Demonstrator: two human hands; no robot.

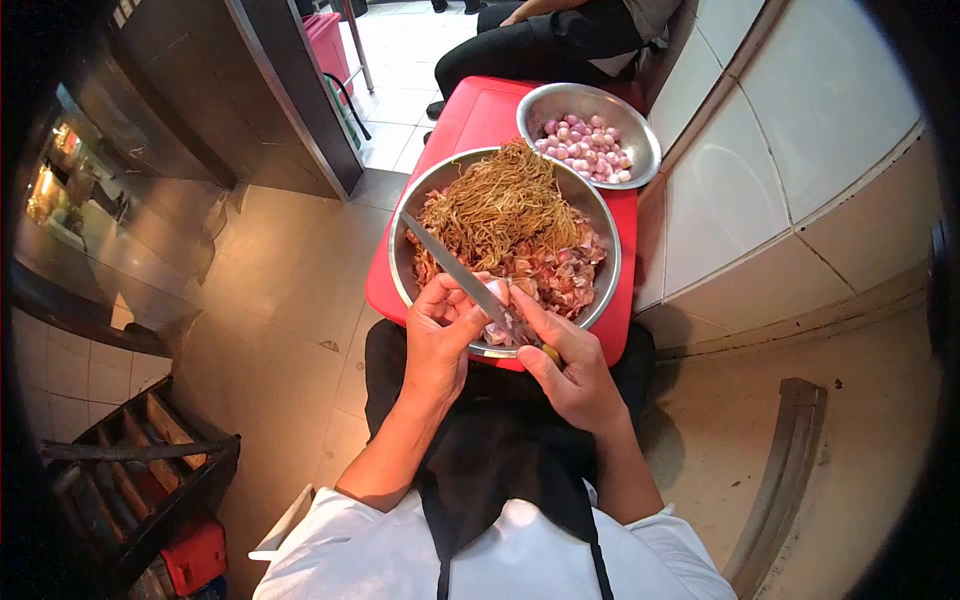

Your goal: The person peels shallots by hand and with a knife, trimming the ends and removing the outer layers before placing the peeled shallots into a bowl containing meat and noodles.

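My right hand [572, 365] is closed round the yellowish handle of a knife [455, 268], whose long blade points up and to the left. Between the fingertips of my left hand [440, 325] is a small pale shallot [497, 291], partly hidden by the blade. Both hands are over the near rim of a large metal bowl [402, 262]. A heap of dry brown roots [505, 205] fills its far part, and papery shallot skins [565, 275] lie on the right and near side. Behind it, a smaller metal bowl [645, 140] holds many peeled shallots [585, 148].
Both bowls stand on a red plastic table [470, 105]. A white tiled wall [740, 150] runs close along the right. Another person [540, 50] sits beyond the table. A dark wooden rack [150, 450] and a red container [193, 555] are at lower left.
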